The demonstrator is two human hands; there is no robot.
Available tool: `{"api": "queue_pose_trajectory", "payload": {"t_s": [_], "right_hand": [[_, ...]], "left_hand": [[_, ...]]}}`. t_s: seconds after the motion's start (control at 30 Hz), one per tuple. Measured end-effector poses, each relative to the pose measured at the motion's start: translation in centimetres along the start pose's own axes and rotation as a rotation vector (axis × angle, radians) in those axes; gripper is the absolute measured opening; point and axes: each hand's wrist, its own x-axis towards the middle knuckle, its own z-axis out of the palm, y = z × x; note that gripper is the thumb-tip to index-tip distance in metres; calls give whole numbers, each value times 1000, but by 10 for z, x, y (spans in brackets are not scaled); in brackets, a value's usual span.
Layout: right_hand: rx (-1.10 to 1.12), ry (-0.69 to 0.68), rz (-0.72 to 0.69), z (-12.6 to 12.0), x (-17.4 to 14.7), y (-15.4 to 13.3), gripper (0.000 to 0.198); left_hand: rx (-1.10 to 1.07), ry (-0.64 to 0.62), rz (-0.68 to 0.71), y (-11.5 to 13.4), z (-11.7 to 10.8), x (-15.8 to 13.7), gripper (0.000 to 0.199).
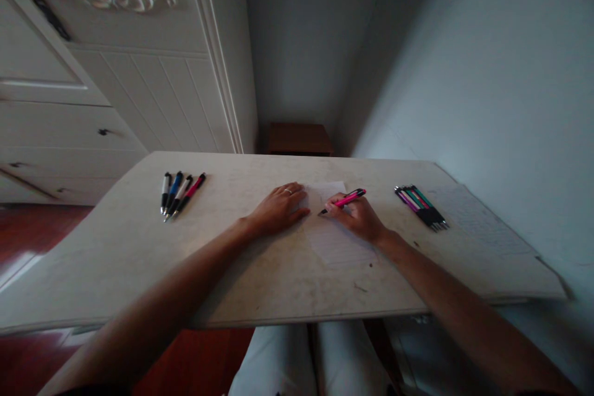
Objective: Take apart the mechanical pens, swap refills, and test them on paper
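Observation:
My right hand (pixel 355 218) is closed round a pink pen (pixel 349 198) with black ends, its tip down at a sheet of lined paper (pixel 341 244). Flat on the table, my left hand (pixel 281 207) has its fingers stretched out over the sheet's left edge; a ring is on one finger. Faint marks show near the top of the sheet, too dim to read. Part of the paper is hidden under both hands.
Several pens (pixel 180 196) lie side by side on the table (pixel 241 297) at the left. A bundle of coloured pens (pixel 421 207) lies at the right, beside a written sheet (pixel 492 223) along the wall. A white cabinet (pixel 139 80) stands behind at the left.

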Motion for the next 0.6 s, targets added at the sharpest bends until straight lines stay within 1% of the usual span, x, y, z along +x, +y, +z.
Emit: {"api": "queue_pose_trajectory", "payload": {"t_s": [0.27,0.6], "right_hand": [[-21,-23,-14,2,-1,-1,22],[-25,-34,-15,1,-1,-5,22]], "left_hand": [[27,2,7,0,-1,0,49],[10,9,12,0,-1,0,48]]}}
